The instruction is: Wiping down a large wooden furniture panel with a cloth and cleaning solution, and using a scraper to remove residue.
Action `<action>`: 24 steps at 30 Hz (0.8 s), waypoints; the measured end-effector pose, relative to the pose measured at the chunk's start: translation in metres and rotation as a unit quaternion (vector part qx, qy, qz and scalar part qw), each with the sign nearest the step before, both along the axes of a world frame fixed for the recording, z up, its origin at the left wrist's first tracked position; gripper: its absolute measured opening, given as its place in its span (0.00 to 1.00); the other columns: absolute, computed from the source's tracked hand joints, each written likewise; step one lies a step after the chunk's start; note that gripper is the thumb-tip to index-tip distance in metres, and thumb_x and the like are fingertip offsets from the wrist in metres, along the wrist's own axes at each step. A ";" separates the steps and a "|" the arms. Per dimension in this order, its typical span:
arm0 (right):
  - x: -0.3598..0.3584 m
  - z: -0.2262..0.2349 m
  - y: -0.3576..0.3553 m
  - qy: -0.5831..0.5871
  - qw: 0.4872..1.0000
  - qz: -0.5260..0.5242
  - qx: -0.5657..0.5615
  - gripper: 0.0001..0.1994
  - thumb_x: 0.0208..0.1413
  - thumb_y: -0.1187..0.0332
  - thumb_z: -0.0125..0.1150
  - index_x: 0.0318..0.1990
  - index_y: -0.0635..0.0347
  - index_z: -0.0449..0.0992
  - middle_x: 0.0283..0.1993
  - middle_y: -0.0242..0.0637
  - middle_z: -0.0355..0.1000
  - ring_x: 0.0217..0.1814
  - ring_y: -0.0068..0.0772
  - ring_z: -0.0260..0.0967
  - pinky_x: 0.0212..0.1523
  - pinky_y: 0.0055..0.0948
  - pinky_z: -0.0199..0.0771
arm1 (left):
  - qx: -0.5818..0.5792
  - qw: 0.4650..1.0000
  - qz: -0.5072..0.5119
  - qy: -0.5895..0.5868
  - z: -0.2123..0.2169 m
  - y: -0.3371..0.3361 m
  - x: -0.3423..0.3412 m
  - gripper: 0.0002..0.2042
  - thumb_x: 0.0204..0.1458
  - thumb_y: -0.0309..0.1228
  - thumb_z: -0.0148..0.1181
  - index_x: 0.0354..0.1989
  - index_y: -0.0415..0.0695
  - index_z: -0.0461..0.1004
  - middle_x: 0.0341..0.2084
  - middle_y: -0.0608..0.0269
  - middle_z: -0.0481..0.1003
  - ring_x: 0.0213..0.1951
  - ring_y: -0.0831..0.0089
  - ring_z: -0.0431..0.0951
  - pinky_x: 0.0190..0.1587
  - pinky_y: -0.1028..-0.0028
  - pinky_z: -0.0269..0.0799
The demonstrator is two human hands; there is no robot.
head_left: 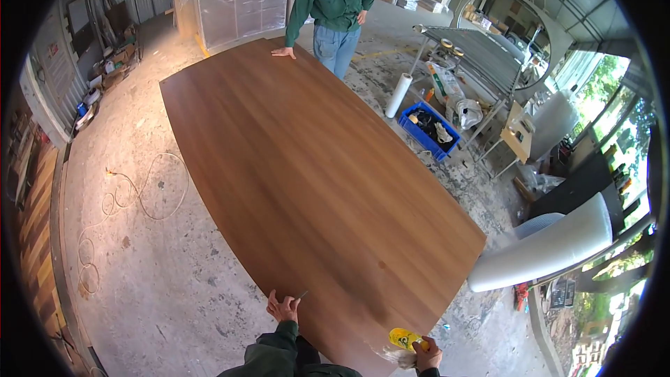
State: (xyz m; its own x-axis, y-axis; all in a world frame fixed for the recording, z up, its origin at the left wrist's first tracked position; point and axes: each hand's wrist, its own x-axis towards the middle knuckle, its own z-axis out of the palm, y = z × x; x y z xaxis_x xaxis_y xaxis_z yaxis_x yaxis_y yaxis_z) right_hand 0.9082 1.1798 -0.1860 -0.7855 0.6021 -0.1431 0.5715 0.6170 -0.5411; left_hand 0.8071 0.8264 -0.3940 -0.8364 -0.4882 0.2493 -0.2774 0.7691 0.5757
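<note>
1. The left forearm, in a dark green sleeve (273,354), comes in from the lower edge and reaches forward, the wrist ending at the near left edge of the large wood-grain tabletop (317,188).
2. The left hand (283,306) has its fingers bent and a little spread; thumb and fingertips pinch a slender object (303,294), angled up to the right over the brown surface. It is too small to tell its kind.
3. The right hand (428,355) is low in the view, to the right of the body, with only a bit of dark cuff visible behind the wrist. It points forward and to the left.
4. This hand is closed around one end of a yellow bottle (405,338), which lies tilted on its side in the grip, near the tabletop's close right corner.
5. A pale crumpled cloth (400,358) shows just below the bottle, beside the fingers; whether the hand also grips it, I cannot tell.
6. The tabletop, bowed along its left side, stretches from the person's body to the far end of the view.
7. There a co-worker (335,0) in a green shirt and jeans stands, one hand (283,52) flat on the tabletop, the other at the hip.
8. Right of the tabletop, a blue crate (427,141) sits on the floor, and a white foam roll (544,251) lies near the close right corner.
</note>
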 end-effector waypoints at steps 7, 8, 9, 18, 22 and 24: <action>0.035 -0.030 0.035 -0.015 0.994 -0.034 -0.101 0.18 0.37 0.69 0.70 0.38 0.54 0.72 0.21 0.25 0.60 0.23 0.20 0.55 0.20 0.22 0.56 | 0.065 0.953 0.214 -0.206 0.012 0.003 -0.010 0.54 0.20 0.60 0.66 0.60 0.53 0.46 0.61 0.57 0.41 0.59 0.51 0.48 0.55 0.41 0.39; 0.041 -0.026 0.035 -0.029 0.997 -0.020 -0.061 0.17 0.37 0.69 0.69 0.38 0.54 0.72 0.23 0.27 0.62 0.24 0.22 0.56 0.21 0.24 0.58 | 0.094 0.933 0.253 -0.238 0.011 0.001 -0.012 0.55 0.20 0.62 0.65 0.60 0.53 0.46 0.62 0.57 0.39 0.59 0.51 0.49 0.56 0.41 0.39; 0.047 -0.024 0.036 -0.044 0.999 -0.005 -0.022 0.17 0.38 0.69 0.69 0.39 0.54 0.72 0.25 0.28 0.63 0.25 0.23 0.58 0.22 0.25 0.60 | 0.121 0.910 0.291 -0.268 0.013 -0.001 -0.014 0.55 0.19 0.64 0.64 0.60 0.52 0.46 0.62 0.56 0.37 0.59 0.52 0.50 0.56 0.42 0.39; 0.097 0.004 0.045 -0.026 0.997 -0.056 -0.043 0.09 0.48 0.67 0.60 0.36 0.59 0.73 0.26 0.35 0.71 0.30 0.29 0.65 0.32 0.28 0.67 | 0.043 0.981 -0.008 -0.189 -0.075 -0.055 0.025 0.18 0.46 0.48 0.53 0.32 0.44 0.75 0.25 0.57 0.73 0.29 0.54 0.72 0.34 0.60 0.66; 0.145 -0.010 0.089 0.034 0.990 -0.110 -0.085 0.16 0.35 0.67 0.67 0.34 0.63 0.75 0.21 0.36 0.71 0.23 0.22 0.66 0.27 0.25 0.69 | 0.372 0.901 0.217 -0.044 -0.089 -0.058 0.020 0.23 0.41 0.51 0.57 0.16 0.39 0.73 0.13 0.55 0.72 0.21 0.54 0.69 0.28 0.59 0.65; 0.170 -0.010 0.109 0.008 0.986 -0.152 -0.064 0.17 0.35 0.61 0.67 0.32 0.62 0.75 0.23 0.41 0.73 0.25 0.28 0.71 0.29 0.27 0.71 | 0.411 0.867 0.279 -0.037 -0.063 -0.038 0.020 0.25 0.39 0.55 0.58 0.16 0.39 0.73 0.16 0.52 0.73 0.19 0.60 0.69 0.27 0.62 0.66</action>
State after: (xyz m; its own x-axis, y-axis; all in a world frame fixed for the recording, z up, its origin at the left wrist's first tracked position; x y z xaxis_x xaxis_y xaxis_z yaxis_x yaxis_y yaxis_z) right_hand 1.0784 1.2889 -0.1955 -0.5736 0.7884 -0.2223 0.7111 0.3445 -0.6129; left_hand 0.8268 0.7887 -0.4567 -0.4124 -0.8088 -0.4193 -0.5331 -0.1589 0.8310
